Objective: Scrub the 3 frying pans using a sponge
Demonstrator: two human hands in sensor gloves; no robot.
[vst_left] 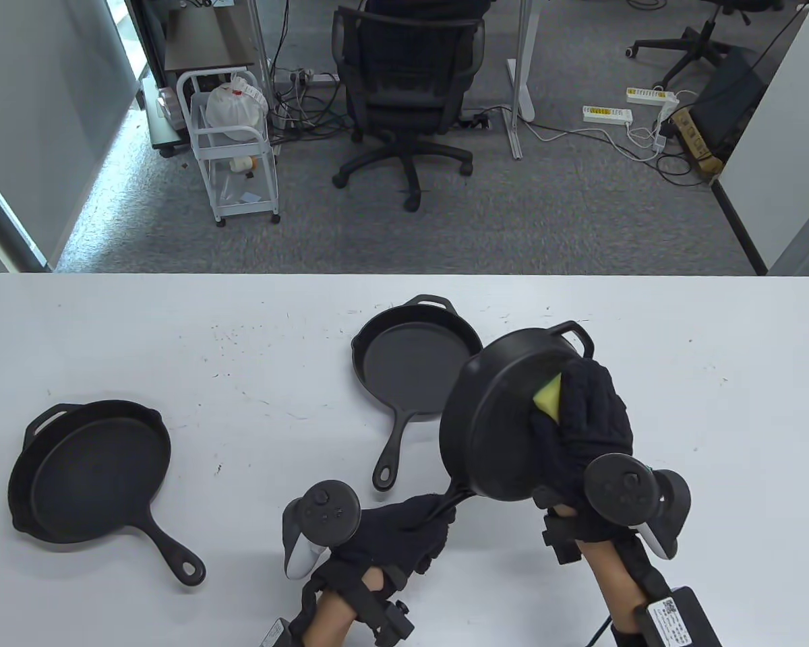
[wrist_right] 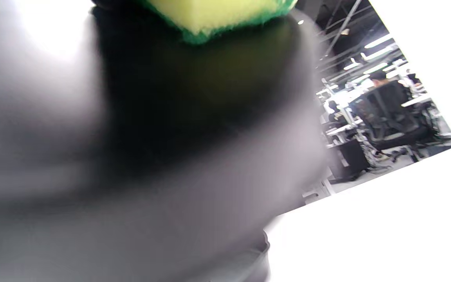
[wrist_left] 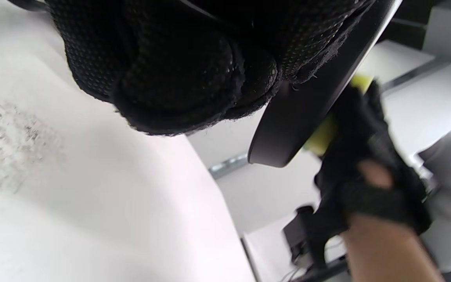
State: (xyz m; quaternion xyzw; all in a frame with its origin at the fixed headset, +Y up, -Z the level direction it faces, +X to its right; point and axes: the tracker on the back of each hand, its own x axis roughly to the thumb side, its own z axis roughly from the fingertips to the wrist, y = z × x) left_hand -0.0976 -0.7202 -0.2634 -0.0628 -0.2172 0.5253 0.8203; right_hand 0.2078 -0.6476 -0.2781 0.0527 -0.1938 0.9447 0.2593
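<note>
Both hands work at the lower right of the table view. Left hand [vst_left: 404,532], fingers curled, grips the handle of the raised pan [vst_left: 505,411], which is lifted off the table [vst_left: 175,323] and tilted on edge, its underside turned toward the left of the frame. Right hand [vst_left: 590,418] reaches into the pan's hollow, fingers wrapped round a yellow sponge [vst_left: 549,396] and pressing it to the inner face. The left wrist view shows the pan's rim [wrist_left: 307,113] edge-on with the sponge [wrist_left: 321,135] squeezed between it and the right glove [wrist_left: 370,168]. In the right wrist view, blurred, the sponge [wrist_right: 213,13] has a green layer against the dark pan [wrist_right: 194,102].

A second pan [vst_left: 414,367] lies flat at centre, handle pointing toward the bottom of the frame, partly hidden behind the raised one. The third pan [vst_left: 98,472] lies flat at lower left, well apart, handle pointing down and right.
</note>
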